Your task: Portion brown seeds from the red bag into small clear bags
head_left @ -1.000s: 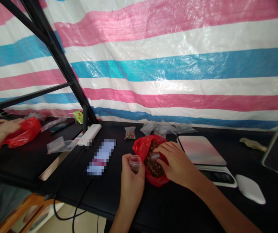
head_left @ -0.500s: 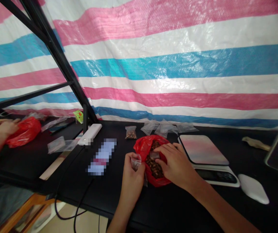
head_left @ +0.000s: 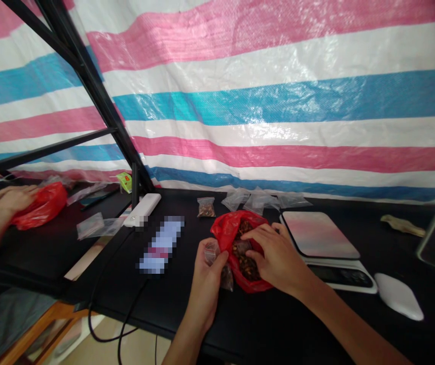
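A small clear zip bag (head_left: pixel 226 278) with brown bits in its lower part hangs from my left hand (head_left: pixel 209 276), pinched between thumb and fingers. Beside it lies an open red plastic bag (head_left: pixel 223 223) full of dark brown dried pieces (head_left: pixel 248 266). My right hand (head_left: pixel 276 256) reaches into this bag from the right, thumb and forefinger on either side of a small greyish piece (head_left: pixel 242 247) whose kind I cannot make out. Behind the red bag is a filled zip bag (head_left: pixel 206 207). Several flat clear bags (head_left: pixel 257 201) lie near the striped sheet.
A white kitchen scale (head_left: pixel 320 235) and a white mouse (head_left: pixel 399 296) are on the right. To the left lie a phone with a blurred screen (head_left: pixel 162 246), a white power strip (head_left: pixel 143 210) and cables. Beyond the black frame (head_left: pixel 114 124), another person's hands (head_left: pixel 10 203) handle a red bag (head_left: pixel 42 205).
My left hand has shifted its hold, so more of the zip bag's lower part shows. The right hand stays in the red bag, its fingers slightly moved. The view has shifted slightly.
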